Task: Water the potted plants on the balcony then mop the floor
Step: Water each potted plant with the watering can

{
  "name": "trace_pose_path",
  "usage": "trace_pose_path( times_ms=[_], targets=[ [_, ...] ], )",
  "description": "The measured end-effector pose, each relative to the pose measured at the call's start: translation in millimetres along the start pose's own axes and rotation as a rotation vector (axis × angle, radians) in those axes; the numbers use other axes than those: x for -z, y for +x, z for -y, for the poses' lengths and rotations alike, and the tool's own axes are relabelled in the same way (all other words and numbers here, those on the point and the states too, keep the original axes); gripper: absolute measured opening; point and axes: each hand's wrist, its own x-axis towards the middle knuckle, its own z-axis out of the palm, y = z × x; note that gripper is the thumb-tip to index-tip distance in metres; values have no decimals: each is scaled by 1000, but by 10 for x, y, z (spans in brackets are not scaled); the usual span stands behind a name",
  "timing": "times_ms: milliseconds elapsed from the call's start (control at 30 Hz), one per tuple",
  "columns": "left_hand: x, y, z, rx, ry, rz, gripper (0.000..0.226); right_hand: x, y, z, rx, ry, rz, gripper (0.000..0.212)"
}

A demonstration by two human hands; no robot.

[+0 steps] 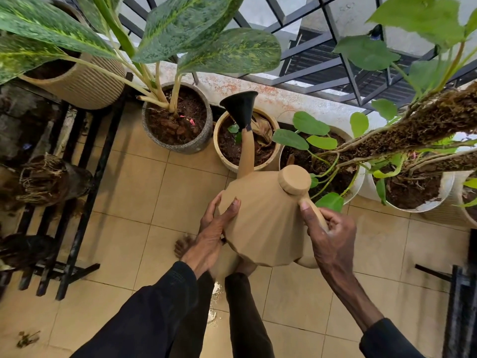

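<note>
Tan watering can (263,223) up between the hands: right hand (329,236) wrapped round its handle, left hand (214,228) flat-fingered against its side, black rose (240,107) hanging over the cream pot (216,143) just beyond them. Watering looks under way; the tiled floor (124,192) beneath awaits mopping, no mop visible.

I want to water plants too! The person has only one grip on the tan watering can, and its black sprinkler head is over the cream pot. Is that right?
Not quite. The head view shows two: the right grip holds the handle and the left grip presses the side of the tan watering can. Its black sprinkler head is over the cream pot.
</note>
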Motion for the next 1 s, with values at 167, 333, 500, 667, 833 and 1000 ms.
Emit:
trace_pose_path(
  times_ms=[167,333,500,667,833,1000],
  targets=[
    [17,27,-45,-17,-14,-27,77,-65,41,23,11,-15,6,58],
    [97,10,-142,-26,-18,-1,85,-121,5,117,17,10,-5,43],
    [231,43,-208,-35,20,13,94,-214,-50,237,-6,36,-1,42],
    [487,13,-315,5,21,41,106,-427,-120,357,-11,-21,25,62],
    [763,-29,-501,35,35,55,103,-679,-166,531,-32,-43,34,64],
    [1055,-55,-658,76,55,42,116,-979,-151,871,-94,-44,86,55]
  ],
)
